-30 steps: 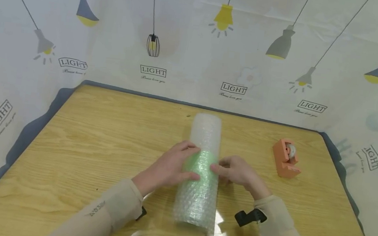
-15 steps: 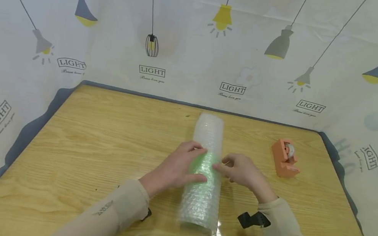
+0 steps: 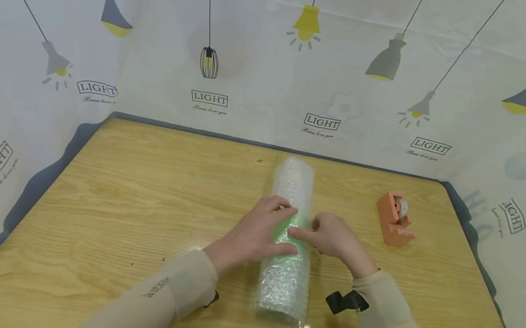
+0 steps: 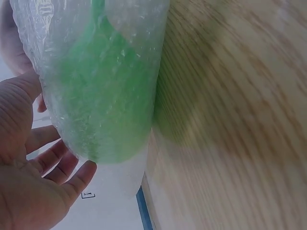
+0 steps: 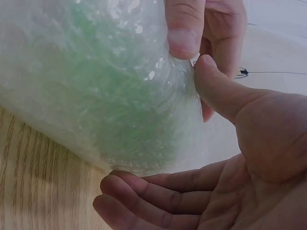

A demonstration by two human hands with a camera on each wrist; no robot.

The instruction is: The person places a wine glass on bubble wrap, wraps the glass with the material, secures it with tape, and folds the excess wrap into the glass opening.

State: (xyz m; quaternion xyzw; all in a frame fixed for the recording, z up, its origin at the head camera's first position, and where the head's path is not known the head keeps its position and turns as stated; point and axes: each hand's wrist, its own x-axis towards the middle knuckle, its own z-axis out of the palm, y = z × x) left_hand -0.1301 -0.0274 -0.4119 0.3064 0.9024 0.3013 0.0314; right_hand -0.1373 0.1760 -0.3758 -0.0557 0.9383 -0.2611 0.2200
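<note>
A roll of clear bubble wrap (image 3: 282,289) lies lengthwise on the wooden table (image 3: 145,184). Through its layers shows a green object (image 4: 103,100), narrow at one end and widening into a rounded body in the left wrist view; the wrap blurs its kind. My left hand (image 3: 253,235) holds the roll from the left, thumb and forefinger reaching across the top. From the right, my right hand (image 3: 334,237) grips it, thumb on top near the left hand's fingers. In the right wrist view the right fingers (image 5: 163,196) lie along the roll's lower side.
An orange tape dispenser (image 3: 394,219) with a roll of tape stands at the table's right. Behind and beside the table hangs a white cloth (image 3: 262,78) printed with lamps, its blue border along the table edge.
The bubble wrap roll has shifted a little to the right. My left hand has moved right with it, and my right thumb now reaches farther over the top.
</note>
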